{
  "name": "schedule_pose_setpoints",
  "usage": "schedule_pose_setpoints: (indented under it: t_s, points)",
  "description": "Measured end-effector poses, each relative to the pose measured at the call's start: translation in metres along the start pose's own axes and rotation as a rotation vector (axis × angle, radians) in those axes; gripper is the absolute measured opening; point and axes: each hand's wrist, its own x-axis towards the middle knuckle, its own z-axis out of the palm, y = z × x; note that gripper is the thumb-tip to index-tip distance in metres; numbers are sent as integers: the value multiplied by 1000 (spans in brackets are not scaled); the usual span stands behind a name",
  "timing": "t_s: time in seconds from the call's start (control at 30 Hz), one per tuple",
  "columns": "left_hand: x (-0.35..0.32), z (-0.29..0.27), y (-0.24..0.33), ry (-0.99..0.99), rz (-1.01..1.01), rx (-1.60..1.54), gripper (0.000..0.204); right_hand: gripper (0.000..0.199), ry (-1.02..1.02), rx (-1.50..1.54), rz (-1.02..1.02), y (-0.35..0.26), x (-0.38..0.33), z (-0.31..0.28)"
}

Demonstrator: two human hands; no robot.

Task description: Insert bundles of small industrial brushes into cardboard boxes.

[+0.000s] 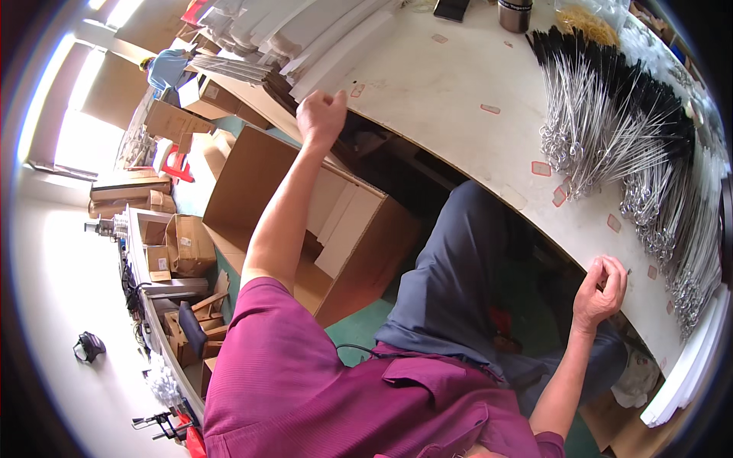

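Observation:
My left hand (321, 116) is closed above the table's edge, beside a stack of flat white sheets or cartons (336, 57). Whether anything is inside its curled fingers is hidden. My right hand (601, 290) rests over the near right edge of the white table (435, 84), fingers bent toward the thumb; I cannot make out anything in them. Beyond it, fanned along the right side, lies a big pile of thin wire brushes (603, 122) with black bristle ends and looped wire ends. Several small red-bordered paper labels (540, 168) lie flat on the tabletop.
A metal tumbler (515, 14), a dark phone (451, 8) and yellow rubber bands (588, 27) are at the far side. An open cardboard box (359, 252) stands left of my legs. White strips (687, 366) jut out at the right. Another person (166, 70) is far left.

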Motion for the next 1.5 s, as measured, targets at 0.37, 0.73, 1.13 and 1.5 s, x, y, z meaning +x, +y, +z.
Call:
schedule_pose_setpoints:
  t_s: [0.37,0.73,1.13,1.5]
  points:
    - [33,9,-70,-230,-443,-20,70,1,-15,9,7,-1,-6,1]
    - [64,32,-148,-254,280,369,45,9,18,221,87,-12,7,-10]
    - [-82,52,88,-154,559,-388,28,49,59,-958,481,170,-17,-264]
    - [-130,102,154,-77,716,-266,33,46,-97,-1165,626,225,-52,-324]
